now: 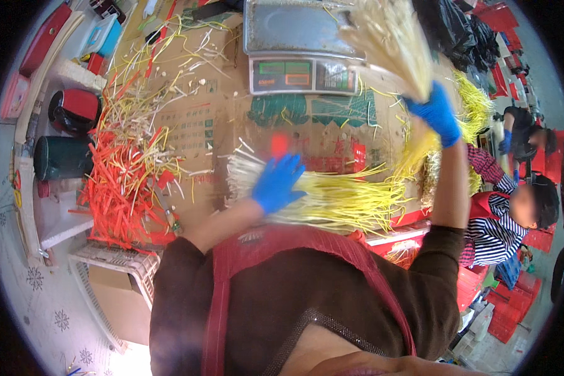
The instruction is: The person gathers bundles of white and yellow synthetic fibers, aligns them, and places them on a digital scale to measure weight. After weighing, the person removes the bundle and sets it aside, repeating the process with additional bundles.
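My left hand point(278, 183), in a blue glove, lies with fingers spread on the white end of a heap of long thin yellow-and-white stalks point(352, 195) before me; whether its fingers grip any is unclear. My right hand point(434, 115), also blue-gloved, is raised at the right and closed around the narrow end of a pale, blurred bundle of stalks point(395, 47). That bundle's broad end is over the right side of a digital scale with a metal pan point(296, 28). Yellow stalks hang below the right hand, blurred. A small red piece point(279, 144) is just beyond my left fingertips.
Flattened cardboard point(188, 113) covers the table. Red strips point(117, 197) and loose stalk scraps are heaped at the left, near a dark green cylinder point(63, 157). More yellow stalks point(472, 103) lie at the right, near a co-worker point(493, 216). Another person point(521, 131) is farther off. A plastic crate point(117, 258) stands lower left.
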A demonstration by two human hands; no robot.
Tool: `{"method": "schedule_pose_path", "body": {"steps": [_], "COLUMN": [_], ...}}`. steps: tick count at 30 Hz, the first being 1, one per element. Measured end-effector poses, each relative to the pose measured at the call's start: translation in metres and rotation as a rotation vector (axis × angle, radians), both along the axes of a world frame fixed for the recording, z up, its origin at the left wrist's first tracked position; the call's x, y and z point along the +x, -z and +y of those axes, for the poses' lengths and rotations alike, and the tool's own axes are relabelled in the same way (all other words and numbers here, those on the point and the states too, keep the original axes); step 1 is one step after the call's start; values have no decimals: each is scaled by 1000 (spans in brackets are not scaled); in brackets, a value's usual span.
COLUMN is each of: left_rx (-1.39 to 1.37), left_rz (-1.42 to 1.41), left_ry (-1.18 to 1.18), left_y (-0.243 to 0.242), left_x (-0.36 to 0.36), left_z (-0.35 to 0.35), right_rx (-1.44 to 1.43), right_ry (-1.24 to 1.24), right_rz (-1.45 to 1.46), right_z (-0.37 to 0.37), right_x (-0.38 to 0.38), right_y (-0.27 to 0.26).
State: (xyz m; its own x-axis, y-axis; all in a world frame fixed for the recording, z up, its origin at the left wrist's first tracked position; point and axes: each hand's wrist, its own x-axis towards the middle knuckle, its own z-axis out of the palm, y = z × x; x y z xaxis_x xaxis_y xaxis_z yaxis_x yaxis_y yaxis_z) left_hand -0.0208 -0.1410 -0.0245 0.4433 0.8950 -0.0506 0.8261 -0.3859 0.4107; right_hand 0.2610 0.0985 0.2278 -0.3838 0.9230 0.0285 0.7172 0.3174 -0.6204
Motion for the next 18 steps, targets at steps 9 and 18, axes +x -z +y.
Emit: {"method": "schedule_pose_path", "body": {"steps": [9,18], "left_rx": [-65,-58], "left_rz": [-81,-225], "left_ry": [20,-1], "left_y": [3,12], "left_x": [-4,-10], "left_z": [5,4], "right_rx": [819,316], "right_ry": [-524,-525], "right_rz": [-435,-567], "right_z": [168,218], "right_x": [-141,-232], "right_y": [-16,150]}}
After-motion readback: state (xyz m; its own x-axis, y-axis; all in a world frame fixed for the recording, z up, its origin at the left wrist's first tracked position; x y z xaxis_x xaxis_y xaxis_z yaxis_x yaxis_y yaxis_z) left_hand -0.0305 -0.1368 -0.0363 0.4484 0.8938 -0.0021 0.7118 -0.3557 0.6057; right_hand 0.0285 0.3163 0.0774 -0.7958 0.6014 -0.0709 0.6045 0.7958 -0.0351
